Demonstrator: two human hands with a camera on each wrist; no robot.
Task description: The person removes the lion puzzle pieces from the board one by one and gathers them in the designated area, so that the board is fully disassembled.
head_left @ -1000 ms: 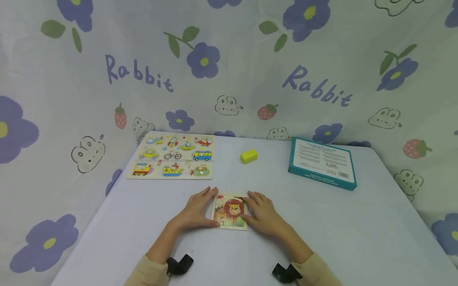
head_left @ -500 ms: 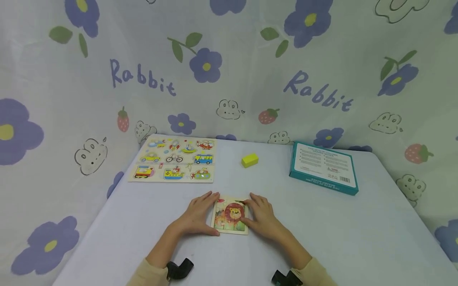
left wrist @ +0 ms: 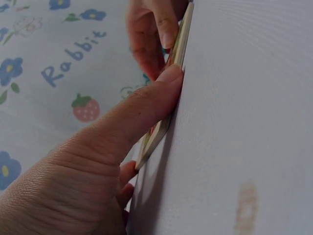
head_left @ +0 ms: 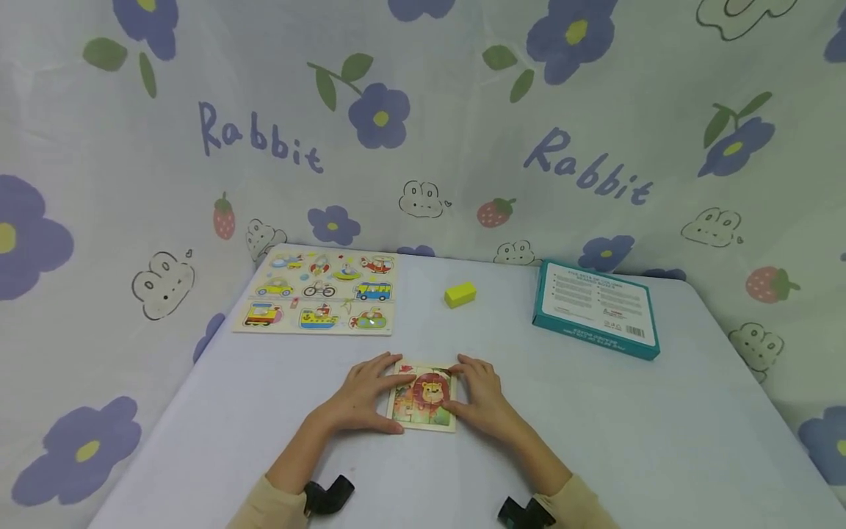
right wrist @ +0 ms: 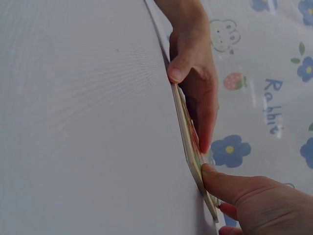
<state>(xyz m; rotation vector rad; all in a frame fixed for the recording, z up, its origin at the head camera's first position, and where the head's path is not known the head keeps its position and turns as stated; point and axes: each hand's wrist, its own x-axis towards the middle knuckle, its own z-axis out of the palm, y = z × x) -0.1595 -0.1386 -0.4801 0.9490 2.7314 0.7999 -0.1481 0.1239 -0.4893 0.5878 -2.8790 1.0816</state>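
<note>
A small square wooden jigsaw puzzle (head_left: 421, 408) with a red-maned lion lies flat on the white table in front of the person. My left hand (head_left: 360, 397) holds it at the left side, thumb at the near corner and fingers by the far corner, with the index finger stretched across the picture. On the opposite side, my right hand (head_left: 487, 402) grips the board, its thumb on the lion's face side and its other fingers along the right edge. In the left wrist view the left thumb (left wrist: 146, 100) touches the board's pale edge. The right wrist view shows the right thumb (right wrist: 230, 183) on the puzzle.
A larger board of vehicle pictures (head_left: 317, 294) lies at the back left. Behind the puzzle sits a yellow block (head_left: 460, 294). A flat teal box (head_left: 595, 308) with a white printed panel is at the back right. Patterned cloth (head_left: 423, 132) hangs behind the table.
The left index finger has moved from the far edge onto the puzzle's face. The right hand still holds the right side. The head view has shifted slightly.
</note>
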